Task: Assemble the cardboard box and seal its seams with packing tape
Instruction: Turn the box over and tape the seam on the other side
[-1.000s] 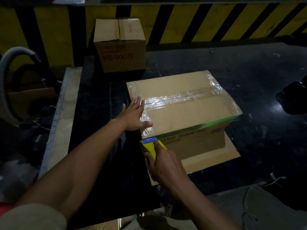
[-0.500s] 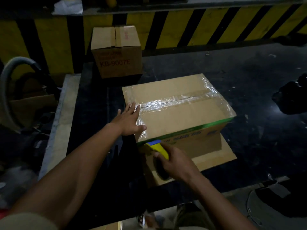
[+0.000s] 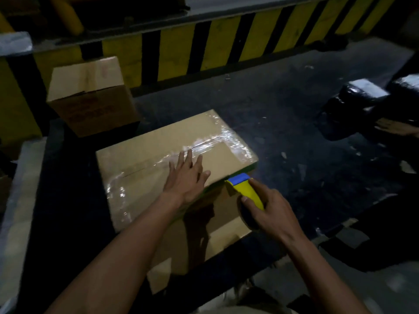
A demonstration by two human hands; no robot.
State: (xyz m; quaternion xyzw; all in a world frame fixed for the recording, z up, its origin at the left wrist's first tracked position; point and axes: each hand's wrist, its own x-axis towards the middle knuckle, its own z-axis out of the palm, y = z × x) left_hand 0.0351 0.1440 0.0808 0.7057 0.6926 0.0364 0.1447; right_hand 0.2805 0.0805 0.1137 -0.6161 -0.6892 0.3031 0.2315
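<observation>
A brown cardboard box [image 3: 158, 141] lies on a dark table, its top flaps closed. Shiny clear tape runs along the middle seam and down the left and right edges. My left hand [image 3: 187, 177] rests flat on the box top near its front edge, fingers spread. My right hand [image 3: 267, 207] grips a yellow and blue tape dispenser [image 3: 243, 189], whose blue end touches the front right corner of the box. A flat sheet of cardboard [image 3: 226, 236] sticks out from under the box toward me.
A second closed cardboard box [image 3: 90, 96] stands at the back left. A yellow and black striped wall [image 3: 215, 44] runs behind. Black wrapped bundles [image 3: 367, 109] lie on the dark floor at the right. The table's pale left edge [image 3: 20, 200] borders the dark surface.
The dispenser has slid along the box's front edge from its left corner to its right corner. My left hand shifted from the left edge onto the middle of the top. The view moved left.
</observation>
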